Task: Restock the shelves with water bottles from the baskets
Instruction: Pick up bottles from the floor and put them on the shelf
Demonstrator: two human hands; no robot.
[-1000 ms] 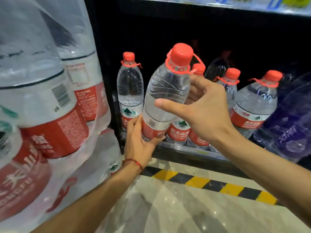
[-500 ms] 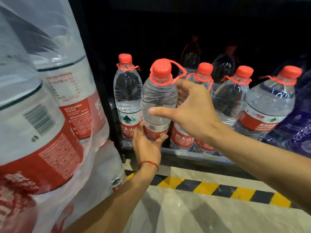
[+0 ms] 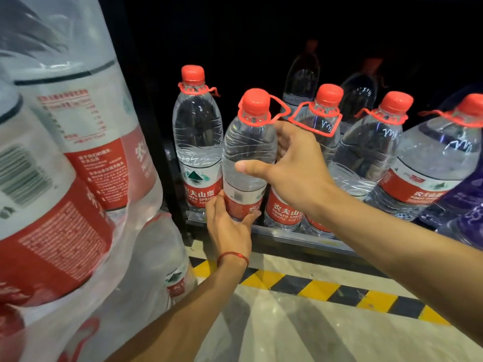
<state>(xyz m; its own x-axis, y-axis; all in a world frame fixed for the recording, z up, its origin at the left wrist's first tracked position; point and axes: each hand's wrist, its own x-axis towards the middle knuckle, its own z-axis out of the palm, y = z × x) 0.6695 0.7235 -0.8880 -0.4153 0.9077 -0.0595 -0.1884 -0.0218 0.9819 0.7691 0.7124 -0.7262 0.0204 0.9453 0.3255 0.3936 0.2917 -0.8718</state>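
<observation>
gripping one upright water bottle [image 3: 248,152]: left hand [image 3: 230,226] fingers low, right hand [image 3: 292,168] fingers higher

**Both hands clasped, arms reaching forward**

The left hand [image 3: 230,226], a thin red string bracelet [image 3: 232,256] at its wrist, cups low, fingers curled. The right hand [image 3: 292,176] grips higher, thumb extended leftward. Both bare forearms stretch forward.

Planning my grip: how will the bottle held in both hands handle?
The held bottle looks full, so probably heavy for its size. Its thin ribbed wall may flex under the right hand. Tall and narrow, it could tip; the left hand steadies its base.
</observation>
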